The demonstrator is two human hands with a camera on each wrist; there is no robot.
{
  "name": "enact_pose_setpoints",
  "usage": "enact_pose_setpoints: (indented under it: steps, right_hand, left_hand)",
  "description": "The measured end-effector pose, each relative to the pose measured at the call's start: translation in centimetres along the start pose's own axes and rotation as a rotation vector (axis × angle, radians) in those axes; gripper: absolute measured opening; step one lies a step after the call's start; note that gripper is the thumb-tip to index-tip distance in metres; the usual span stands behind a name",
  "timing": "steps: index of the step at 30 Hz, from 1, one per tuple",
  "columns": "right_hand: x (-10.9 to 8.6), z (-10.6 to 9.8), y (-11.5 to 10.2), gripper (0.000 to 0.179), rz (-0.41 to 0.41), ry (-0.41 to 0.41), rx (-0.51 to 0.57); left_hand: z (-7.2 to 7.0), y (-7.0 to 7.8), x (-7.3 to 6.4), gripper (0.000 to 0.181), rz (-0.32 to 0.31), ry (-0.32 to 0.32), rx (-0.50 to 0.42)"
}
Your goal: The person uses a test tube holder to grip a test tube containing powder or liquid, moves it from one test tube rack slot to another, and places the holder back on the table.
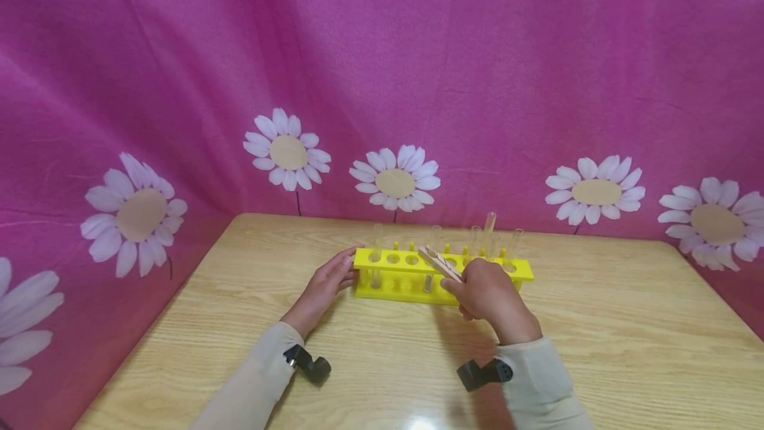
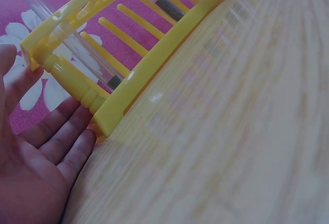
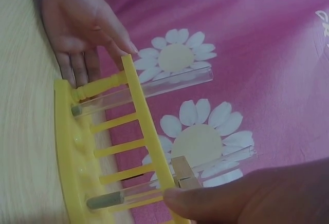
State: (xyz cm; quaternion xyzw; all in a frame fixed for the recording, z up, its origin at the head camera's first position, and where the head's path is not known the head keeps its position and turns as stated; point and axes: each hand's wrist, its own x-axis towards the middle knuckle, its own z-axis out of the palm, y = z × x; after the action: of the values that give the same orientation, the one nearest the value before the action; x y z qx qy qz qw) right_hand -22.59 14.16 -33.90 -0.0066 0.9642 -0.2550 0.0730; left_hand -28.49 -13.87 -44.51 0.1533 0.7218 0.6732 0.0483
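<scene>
A yellow test tube rack (image 1: 394,294) stands upright on the table, holding several clear test tubes. My left hand (image 1: 325,281) is at the rack's left end, its relaxed fingers touching the end post (image 2: 69,77). Dark grey matter lies at the bottom of the leftmost test tube (image 3: 177,82) and of another test tube (image 3: 236,158) further along. My right hand (image 1: 486,290) grips a wooden test tube holder (image 1: 440,263), which slants over the rack's top bar. Whether its tip clasps that second tube cannot be told. The right hand hides part of the rack's right half.
The rack stands on a light wood-grain table (image 1: 382,357). A pink cloth (image 1: 382,52) printed with white flowers hangs behind and beside the table. One test tube (image 1: 490,223) stands taller than its neighbours towards the rack's right end.
</scene>
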Motion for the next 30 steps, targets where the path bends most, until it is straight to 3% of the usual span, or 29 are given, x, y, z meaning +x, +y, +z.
enact_pose_setpoints:
  steps: [8,30]
  right_hand:
    - [0.05,-0.01,-0.02,0.034,0.023,-0.034,0.026]
    - [0.26,0.04,0.16,0.034,0.0,0.013,0.043]
  left_hand:
    - [-0.12,-0.05,0.0,0.06,-0.01,-0.002,0.001]
    - [-0.06,0.0,-0.03,0.058,-0.037,0.003,0.014]
